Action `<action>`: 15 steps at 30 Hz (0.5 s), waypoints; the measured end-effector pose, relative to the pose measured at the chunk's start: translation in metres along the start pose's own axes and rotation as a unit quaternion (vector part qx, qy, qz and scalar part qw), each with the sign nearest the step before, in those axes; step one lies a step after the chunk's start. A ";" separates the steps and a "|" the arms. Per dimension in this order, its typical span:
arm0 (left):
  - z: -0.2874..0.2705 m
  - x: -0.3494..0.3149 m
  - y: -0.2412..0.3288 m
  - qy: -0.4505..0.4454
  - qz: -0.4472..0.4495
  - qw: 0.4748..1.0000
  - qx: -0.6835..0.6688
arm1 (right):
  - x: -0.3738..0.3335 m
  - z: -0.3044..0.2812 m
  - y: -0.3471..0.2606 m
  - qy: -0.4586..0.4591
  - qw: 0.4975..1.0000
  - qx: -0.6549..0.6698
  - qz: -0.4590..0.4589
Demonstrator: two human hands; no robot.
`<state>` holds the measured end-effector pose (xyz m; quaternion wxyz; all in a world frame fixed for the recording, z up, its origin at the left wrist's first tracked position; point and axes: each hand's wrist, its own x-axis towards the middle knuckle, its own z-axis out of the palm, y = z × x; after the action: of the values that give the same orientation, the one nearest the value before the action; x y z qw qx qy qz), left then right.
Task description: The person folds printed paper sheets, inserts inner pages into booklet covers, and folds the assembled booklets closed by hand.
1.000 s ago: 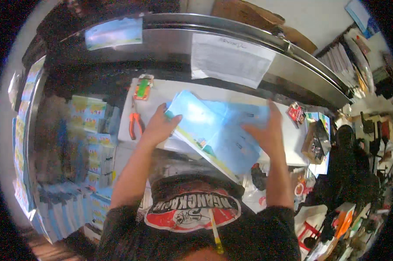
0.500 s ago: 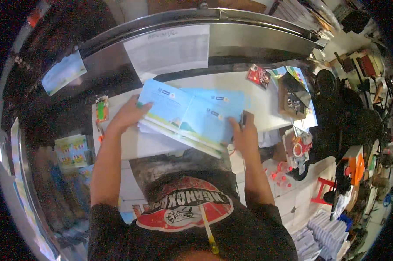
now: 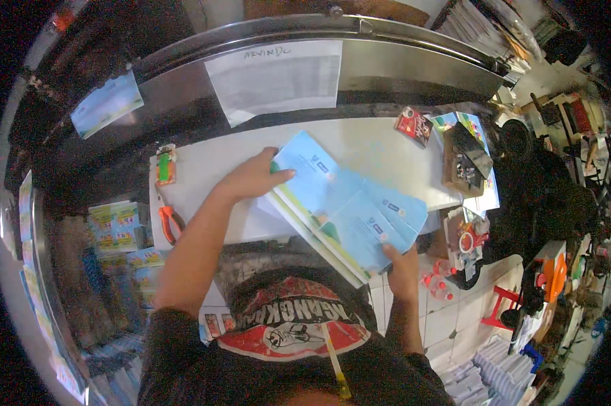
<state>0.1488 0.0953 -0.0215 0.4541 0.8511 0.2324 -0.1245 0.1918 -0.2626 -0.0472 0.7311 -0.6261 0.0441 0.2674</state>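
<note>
A small stack of light-blue printed sheets [image 3: 363,213] with green-and-yellow lower edges is held between my two hands, slanting down to the right. My left hand [image 3: 261,177] is closed on the upper left end, its thumb lying on top and the fingers underneath. At the lower right corner, my right hand [image 3: 403,271] pinches the sheets with its thumb on top. The top sheets are fanned apart at the right end. Below the stack's left part, a white worktable [image 3: 214,162] shows, with some white paper partly hidden under the sheets.
Orange-handled pliers [image 3: 171,220] lie at the table's left end, near a small green-and-orange packet [image 3: 165,168]. A red packet [image 3: 413,126] and a wooden box [image 3: 457,177] of small pieces stand at the right. A white paper [image 3: 275,84] hangs on the metal panel behind. Plastic bottles [image 3: 441,281] are lower right.
Both hands have shifted right with the sheets, and my right hand has come down nearer my body. The stack is tilted more steeply, and its right end is fanned out.
</note>
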 end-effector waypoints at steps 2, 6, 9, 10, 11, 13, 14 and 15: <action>-0.002 -0.004 -0.006 0.003 -0.017 1.000 -0.008 | 0.000 0.002 -0.009 0.039 0.992 -0.109 -0.057; -0.023 -0.026 -0.043 -0.074 0.024 0.955 -0.287 | 0.033 0.004 -0.012 -0.059 0.981 -0.054 -0.178; -0.022 -0.052 -0.062 0.054 0.014 0.922 -0.383 | 0.068 0.018 -0.021 -0.131 0.972 -0.101 -0.169; -0.023 -0.064 -0.069 0.065 0.015 0.921 -0.385 | 0.080 0.027 -0.028 -0.167 0.967 -0.101 -0.163; -0.024 -0.076 -0.076 0.119 -0.002 0.909 -0.401 | 0.091 0.031 -0.034 -0.163 0.952 -0.208 -0.154; -0.023 -0.096 -0.082 0.178 -0.026 0.891 -0.417 | 0.101 0.056 -0.045 -0.208 0.935 -0.219 -0.188; -0.024 -0.104 -0.079 0.205 0.044 0.900 -0.382 | 0.105 0.066 -0.048 -0.239 0.918 -0.229 -0.221; -0.024 -0.113 -0.077 0.234 0.113 0.903 -0.342 | 0.111 0.073 -0.049 -0.248 0.916 -0.228 -0.219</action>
<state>0.0122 0.1206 -0.0151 0.6607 0.6686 0.2627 0.2179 0.2885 -0.1603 -0.0329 0.5965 -0.6830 -0.3392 0.2503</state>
